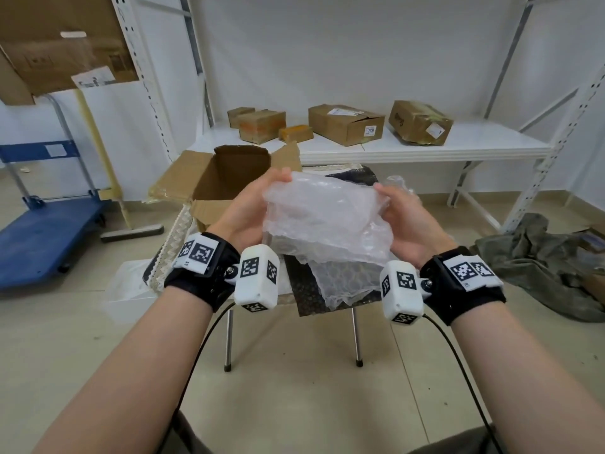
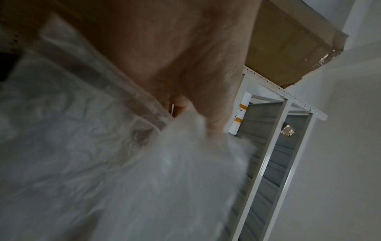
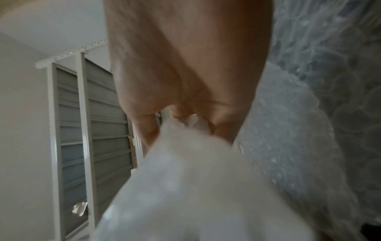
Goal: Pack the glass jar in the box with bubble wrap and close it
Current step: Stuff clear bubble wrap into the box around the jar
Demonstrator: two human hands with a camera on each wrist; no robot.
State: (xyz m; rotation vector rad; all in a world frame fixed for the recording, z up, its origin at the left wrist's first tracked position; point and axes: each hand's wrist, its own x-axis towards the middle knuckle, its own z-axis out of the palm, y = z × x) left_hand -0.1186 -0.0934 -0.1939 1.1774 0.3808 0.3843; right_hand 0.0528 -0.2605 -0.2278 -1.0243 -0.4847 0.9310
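Observation:
A bundle of clear bubble wrap (image 1: 324, 217) hangs in the air between both hands, above a small table. My left hand (image 1: 252, 208) grips its left end and my right hand (image 1: 402, 217) grips its right end, fingers curled round the plastic. Loose wrap trails down toward my wrists. The glass jar itself cannot be made out; whether it lies inside the wrap cannot be told. An open cardboard box (image 1: 229, 178) stands just behind my left hand, flaps up. Both wrist views are blurred, showing the bubble wrap (image 2: 103, 163) (image 3: 206, 179) close against each palm.
A white metal shelf (image 1: 425, 145) behind holds several cardboard boxes (image 1: 347, 124). A blue platform trolley (image 1: 42, 231) stands at the left. A heap of olive cloth (image 1: 540, 263) lies on the floor at the right. Thin table legs (image 1: 228, 339) show below the wrap.

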